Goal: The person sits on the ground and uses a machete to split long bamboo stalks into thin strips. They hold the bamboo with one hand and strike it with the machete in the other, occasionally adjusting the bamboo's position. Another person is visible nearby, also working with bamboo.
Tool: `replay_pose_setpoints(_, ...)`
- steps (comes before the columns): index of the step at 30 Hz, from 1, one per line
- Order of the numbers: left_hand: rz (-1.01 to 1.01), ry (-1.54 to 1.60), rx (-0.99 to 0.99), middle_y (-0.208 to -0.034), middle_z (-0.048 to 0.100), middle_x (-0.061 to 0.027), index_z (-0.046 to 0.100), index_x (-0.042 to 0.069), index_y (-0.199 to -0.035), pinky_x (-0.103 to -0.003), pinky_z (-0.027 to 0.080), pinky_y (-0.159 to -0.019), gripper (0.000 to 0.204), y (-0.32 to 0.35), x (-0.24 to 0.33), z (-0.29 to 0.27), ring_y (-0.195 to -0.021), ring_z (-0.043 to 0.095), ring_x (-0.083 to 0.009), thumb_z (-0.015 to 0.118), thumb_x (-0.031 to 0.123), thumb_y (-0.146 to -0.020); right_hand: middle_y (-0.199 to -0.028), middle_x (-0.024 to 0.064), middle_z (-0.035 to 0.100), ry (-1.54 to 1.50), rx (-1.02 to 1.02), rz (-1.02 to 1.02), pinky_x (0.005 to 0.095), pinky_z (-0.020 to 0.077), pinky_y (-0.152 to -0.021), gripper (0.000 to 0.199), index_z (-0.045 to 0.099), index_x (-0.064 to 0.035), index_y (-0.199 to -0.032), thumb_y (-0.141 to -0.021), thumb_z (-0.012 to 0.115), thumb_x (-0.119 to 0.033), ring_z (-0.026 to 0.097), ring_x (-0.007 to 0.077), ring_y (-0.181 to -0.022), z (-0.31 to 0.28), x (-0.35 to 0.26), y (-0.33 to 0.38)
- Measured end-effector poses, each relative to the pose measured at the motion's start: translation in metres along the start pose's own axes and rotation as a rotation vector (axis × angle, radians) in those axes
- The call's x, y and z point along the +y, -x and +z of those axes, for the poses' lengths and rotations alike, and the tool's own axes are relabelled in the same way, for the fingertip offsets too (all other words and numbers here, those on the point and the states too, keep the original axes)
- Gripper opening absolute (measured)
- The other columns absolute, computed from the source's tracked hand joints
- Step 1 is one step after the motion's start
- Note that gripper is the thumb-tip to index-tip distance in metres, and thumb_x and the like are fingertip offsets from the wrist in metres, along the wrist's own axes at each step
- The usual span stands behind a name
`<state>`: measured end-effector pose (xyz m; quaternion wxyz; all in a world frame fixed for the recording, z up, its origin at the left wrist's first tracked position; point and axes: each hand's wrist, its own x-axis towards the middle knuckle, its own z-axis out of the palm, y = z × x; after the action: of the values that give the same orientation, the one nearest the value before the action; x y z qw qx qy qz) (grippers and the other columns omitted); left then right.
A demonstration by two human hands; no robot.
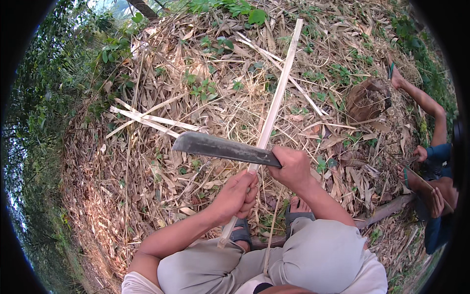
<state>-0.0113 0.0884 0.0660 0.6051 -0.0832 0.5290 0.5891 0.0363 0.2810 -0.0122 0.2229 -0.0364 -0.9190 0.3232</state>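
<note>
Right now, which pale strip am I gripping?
The broad strip in your left hand, passing under the machete; the crossed strips to its left lie on leaf litter.

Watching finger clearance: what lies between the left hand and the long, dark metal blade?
Head view: a short stretch of the long, pale wooden strip shows between the left hand and dark blade.

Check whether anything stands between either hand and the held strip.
Nothing visible for the left hand: it grips the strip directly. The right hand holds a knife, which crosses over the strip in this view, just beyond the left hand.
</note>
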Motion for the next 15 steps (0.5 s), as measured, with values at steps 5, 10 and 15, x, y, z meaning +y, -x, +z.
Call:
replay_pose_setpoints(5,-0.005,0.048,-0.05,-0.056,0.023,0.0056,0.036,0.016,-0.085,-0.025,0.01,-0.036,0.032,0.005,0.005,0.0,-0.041,0.014,-0.0051,0.034,0.04,-0.106,-0.056,0.007,0.054,0.076,0.095,-0.177,0.0382,0.0413,-0.046,0.026,0.052,-0.0083,-0.065,-0.082,0.071,-0.013,0.059,0.0251,-0.049,0.005,0.007,-0.008)
replay_pose_setpoints(10,-0.063,0.086,-0.076,-0.055,0.023,0.0054,0.036,0.016,-0.085,-0.025,0.011,-0.034,0.032,0.009,0.006,-0.002,-0.039,0.015,-0.0049,0.033,0.039,-0.106,-0.055,0.0081,0.054,0.257,0.155,-0.19,0.0385,0.0446,-0.05,0.022,0.056,-0.0072,-0.066,-0.083,0.069,-0.012,0.06,0.0261,-0.051,0.007,0.022,-0.012)
replay_pose_setpoints(15,-0.162,0.075,-0.13,-0.054,0.024,0.005,0.035,0.016,-0.082,-0.025,0.011,-0.033,0.032,0.022,-0.002,-0.008,-0.038,0.016,-0.0051,0.033,0.038,-0.106,-0.064,0.0141,0.063,0.261,0.122,0.457,0.0416,0.0499,-0.056,0.016,0.062,-0.0049,-0.081,-0.081,0.071,-0.018,0.065,0.0315,-0.06,-0.029,0.107,-0.029)
